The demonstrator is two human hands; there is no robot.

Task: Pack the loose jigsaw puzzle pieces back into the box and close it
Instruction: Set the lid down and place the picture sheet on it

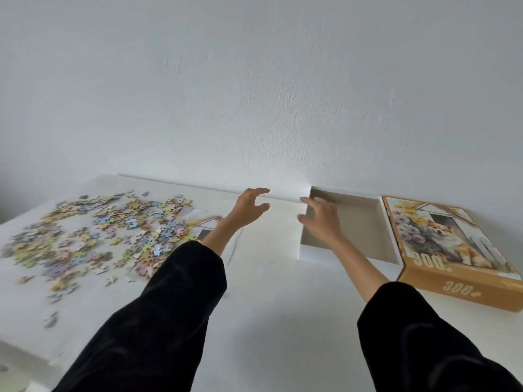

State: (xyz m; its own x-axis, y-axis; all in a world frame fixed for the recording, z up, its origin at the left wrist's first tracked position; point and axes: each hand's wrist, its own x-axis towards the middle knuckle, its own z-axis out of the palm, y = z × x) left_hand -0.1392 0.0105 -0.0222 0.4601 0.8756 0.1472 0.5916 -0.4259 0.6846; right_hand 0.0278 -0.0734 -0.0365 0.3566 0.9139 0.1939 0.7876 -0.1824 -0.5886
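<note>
Fingers (310, 201) of the right hand (322, 220) are spread straight over the left wall of the empty box base (365, 224). Touching or just above? Can't tell. The left hand (250, 203) is loosely clawed beside it, holding nothing. Best play, I'd judge: take that wall and slide the base toward the loose pieces (99, 233) scattered left on the table (268, 292), then scoop them in. The lid (452, 244) lies right. Blur smears the pieces; a sleeve (184, 292) hides some, and they half bury a printed sheet (210, 223).
</note>
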